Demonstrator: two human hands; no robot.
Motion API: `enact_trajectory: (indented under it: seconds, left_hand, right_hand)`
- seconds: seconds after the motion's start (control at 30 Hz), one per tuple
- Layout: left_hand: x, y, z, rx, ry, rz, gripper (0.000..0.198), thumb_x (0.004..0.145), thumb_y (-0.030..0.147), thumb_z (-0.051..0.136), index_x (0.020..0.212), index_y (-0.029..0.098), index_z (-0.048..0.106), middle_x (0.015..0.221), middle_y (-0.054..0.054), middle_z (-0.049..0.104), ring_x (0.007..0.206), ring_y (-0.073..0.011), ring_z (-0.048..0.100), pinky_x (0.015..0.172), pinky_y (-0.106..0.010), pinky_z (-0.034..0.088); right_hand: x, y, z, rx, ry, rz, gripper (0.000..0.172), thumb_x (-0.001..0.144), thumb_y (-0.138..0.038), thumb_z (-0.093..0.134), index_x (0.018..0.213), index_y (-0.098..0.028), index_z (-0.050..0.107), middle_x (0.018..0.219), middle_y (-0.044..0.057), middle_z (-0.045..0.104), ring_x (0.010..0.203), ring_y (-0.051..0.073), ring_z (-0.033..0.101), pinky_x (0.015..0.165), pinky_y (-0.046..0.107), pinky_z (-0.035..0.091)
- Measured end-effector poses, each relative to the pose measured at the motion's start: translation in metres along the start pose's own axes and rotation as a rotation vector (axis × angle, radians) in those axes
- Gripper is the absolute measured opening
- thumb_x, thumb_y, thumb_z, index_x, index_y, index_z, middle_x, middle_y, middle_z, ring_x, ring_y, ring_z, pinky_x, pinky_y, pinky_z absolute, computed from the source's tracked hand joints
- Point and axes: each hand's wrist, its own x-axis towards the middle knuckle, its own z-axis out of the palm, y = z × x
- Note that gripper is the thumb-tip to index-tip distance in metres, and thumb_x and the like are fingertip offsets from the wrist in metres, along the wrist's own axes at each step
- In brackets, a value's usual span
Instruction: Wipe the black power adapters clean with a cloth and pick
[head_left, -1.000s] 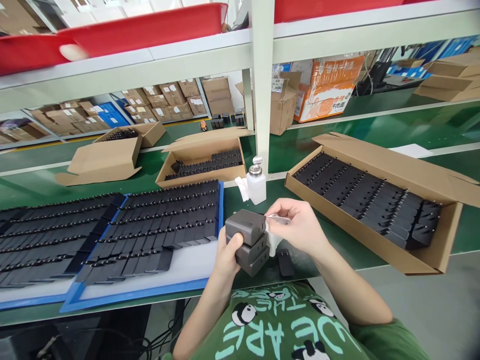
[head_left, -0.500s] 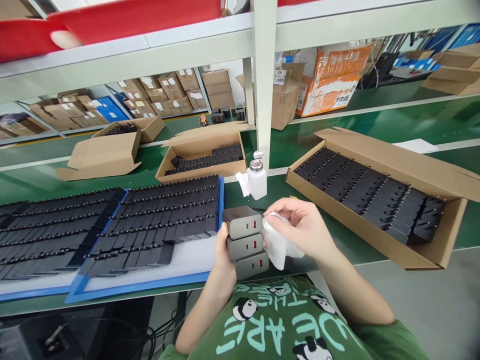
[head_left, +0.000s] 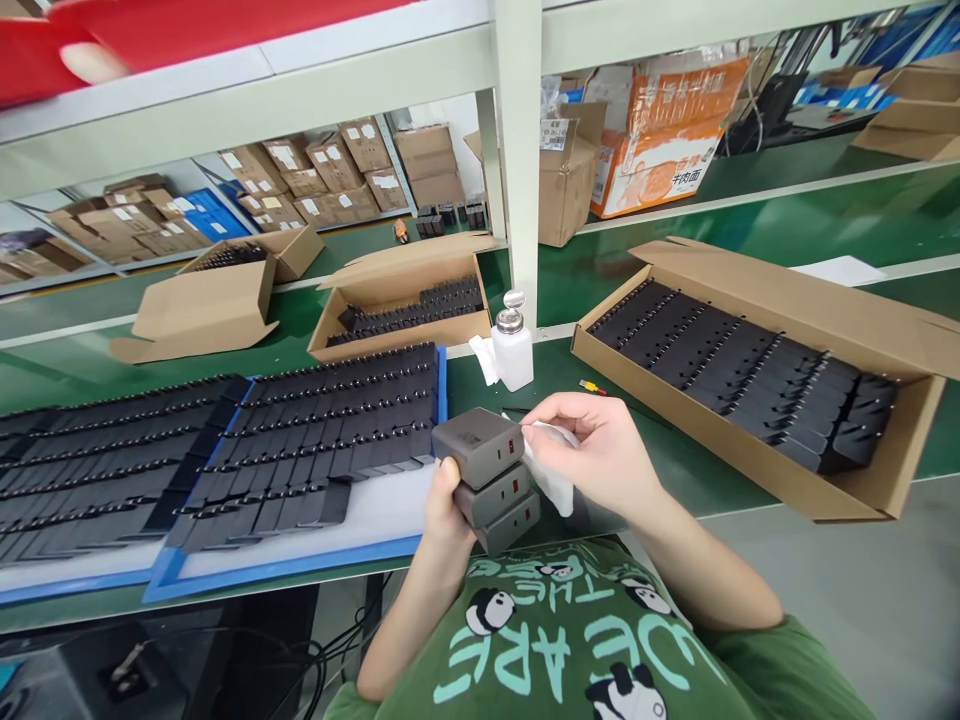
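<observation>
Lower centre, left fingers (head_left: 448, 474) grip three boxy dark-grey plastic blocks (head_left: 487, 497) while right fingers (head_left: 559, 405) pinch limp white cloth (head_left: 556, 490) at their edge: apparently wiping, next needing a steady hold.

White cloth (head_left: 558, 490) partly hidden; red bin (head_left: 195, 28) cut off by top edge

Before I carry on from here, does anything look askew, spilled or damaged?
No spill or damage shows. The three grey blocks in the left hand look slightly askew, stacked out of line with each other. A small red-and-yellow piece lies loose on the bench, right of the white bottle.
</observation>
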Motion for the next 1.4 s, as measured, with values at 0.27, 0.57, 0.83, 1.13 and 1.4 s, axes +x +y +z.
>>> enact_trajectory:
  seconds: [0.27, 0.57, 0.83, 1.13, 1.4]
  left_hand:
    - [0.000, 0.003, 0.001, 0.057, 0.033, 0.102, 0.050, 0.053, 0.054, 0.091, 0.086, 0.021, 0.074, 0.079, -0.004, 0.075, 0.083, -0.0283, 0.074, 0.078, -0.036, 0.058]
    - [0.001, 0.002, 0.003, 0.127, 0.040, 0.120, 0.057, 0.050, 0.065, 0.087, 0.078, 0.019, 0.071, 0.073, -0.004, 0.073, 0.077, -0.0284, 0.074, 0.077, -0.041, 0.059]
    - [0.003, 0.002, 0.004, 0.108, 0.018, 0.134, 0.055, 0.052, 0.063, 0.088, 0.081, 0.019, 0.071, 0.078, -0.004, 0.073, 0.085, -0.0285, 0.074, 0.078, -0.038, 0.059]
    - [-0.002, 0.013, 0.005, -0.015, -0.159, -0.131, 0.066, 0.064, 0.072, 0.077, 0.097, 0.015, 0.072, 0.076, -0.007, 0.070, 0.063, -0.0206, 0.067, 0.059, -0.033, 0.056]
    - [-0.002, 0.029, 0.001, -0.269, -0.399, -0.218, 0.061, 0.068, 0.068, 0.075, 0.097, 0.015, 0.068, 0.074, -0.004, 0.064, 0.063, -0.0160, 0.062, 0.056, -0.027, 0.054]
  right_hand:
    - [0.000, 0.001, 0.000, -0.015, 0.029, 0.012, 0.006, 0.068, -0.021, 0.066, 0.062, -0.018, 0.066, 0.062, 0.001, 0.066, 0.056, 0.012, 0.057, 0.053, 0.022, 0.048]
    - [-0.001, 0.001, -0.001, -0.021, 0.032, 0.002, 0.007, 0.067, -0.021, 0.065, 0.062, -0.016, 0.066, 0.062, 0.000, 0.067, 0.056, 0.011, 0.058, 0.054, 0.020, 0.047]
    - [0.000, 0.011, 0.004, -0.490, 0.206, -0.441, 0.015, 0.080, -0.011, 0.058, 0.069, -0.018, 0.065, 0.064, -0.003, 0.065, 0.057, 0.009, 0.057, 0.057, 0.018, 0.045]
    - [-0.001, 0.009, -0.018, -0.509, 0.257, -0.418, 0.013, 0.087, -0.014, 0.059, 0.079, -0.020, 0.067, 0.073, -0.003, 0.070, 0.060, 0.010, 0.061, 0.055, 0.020, 0.047]
    - [0.016, 0.055, -0.073, -1.134, -0.136, 0.032, 0.028, 0.083, -0.006, 0.050, 0.100, -0.016, 0.071, 0.116, 0.012, 0.071, 0.112, 0.027, 0.065, 0.095, 0.039, 0.052]
